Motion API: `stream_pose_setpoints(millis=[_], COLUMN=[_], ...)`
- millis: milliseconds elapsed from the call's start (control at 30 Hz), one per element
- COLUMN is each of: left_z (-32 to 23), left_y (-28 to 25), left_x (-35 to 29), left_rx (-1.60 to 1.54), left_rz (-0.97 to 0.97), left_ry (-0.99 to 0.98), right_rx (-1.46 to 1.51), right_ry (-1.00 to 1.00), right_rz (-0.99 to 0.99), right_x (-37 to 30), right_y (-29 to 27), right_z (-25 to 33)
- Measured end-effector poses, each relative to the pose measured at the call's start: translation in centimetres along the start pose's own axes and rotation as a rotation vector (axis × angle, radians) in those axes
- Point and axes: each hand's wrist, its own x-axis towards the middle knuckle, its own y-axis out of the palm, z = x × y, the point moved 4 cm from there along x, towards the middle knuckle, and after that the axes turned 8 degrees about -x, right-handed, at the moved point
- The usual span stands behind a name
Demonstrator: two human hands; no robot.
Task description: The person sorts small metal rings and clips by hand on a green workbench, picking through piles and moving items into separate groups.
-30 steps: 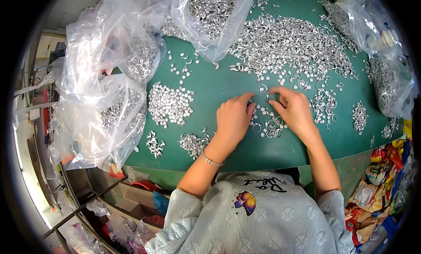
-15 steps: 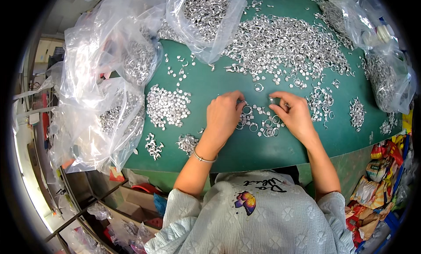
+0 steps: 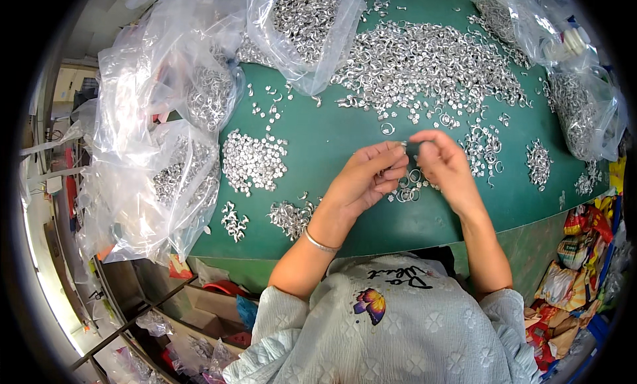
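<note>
My left hand [image 3: 373,175] is closed, with a small silver metal piece [image 3: 403,144] pinched between thumb and fingertips. Facing it, my right hand [image 3: 448,166] has its index finger bent toward that piece. Motion smears its fingertips, so whether they hold anything is unclear. Below and between the hands lies a small group of silver rings [image 3: 413,185], partly covered by my left hand. A single ring [image 3: 387,128] rests just beyond my fingers. More loose rings [image 3: 483,145] lie right of my right hand.
A wide heap of silver parts [image 3: 431,69] covers the far side of the green table [image 3: 391,231]. Filled clear plastic bags stand at the left [image 3: 179,185], far middle [image 3: 308,26] and right [image 3: 584,112]. Flower-shaped pieces [image 3: 253,162] and smaller piles [image 3: 290,218] lie at the left.
My left hand has moved right and turned, bringing its fingertips close to my right hand's and now showing a small piece. The right hand's fingers have shifted slightly and blurred.
</note>
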Motion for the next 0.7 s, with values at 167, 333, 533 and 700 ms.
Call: stream_pose_setpoints(millis=[167,333,533,700], left_z=[-0.4,0.7,0.5,-0.7], left_y=[-0.6,-1.0,0.7,-0.7], left_x=[-0.8,-1.2,-1.4,-1.6], left_rx=[0.041,0.520,0.686,1.599], left_rz=[-0.111,-0.251,-0.343,-0.456], left_ry=[0.185,0.303,0.471,0.686], right_rx=[-0.633,0.152,0.660,-0.394], right_ry=[-0.205,0.101,0.282,-0.222], right_rz=[-0.178,0.112,0.067,-0.162], right_x=[-0.4,-0.1,-0.5,-0.3], right_y=[-2.0,0.9,0.5,-2.4], right_z=[-0.7,-1.4,-2.5,-2.1])
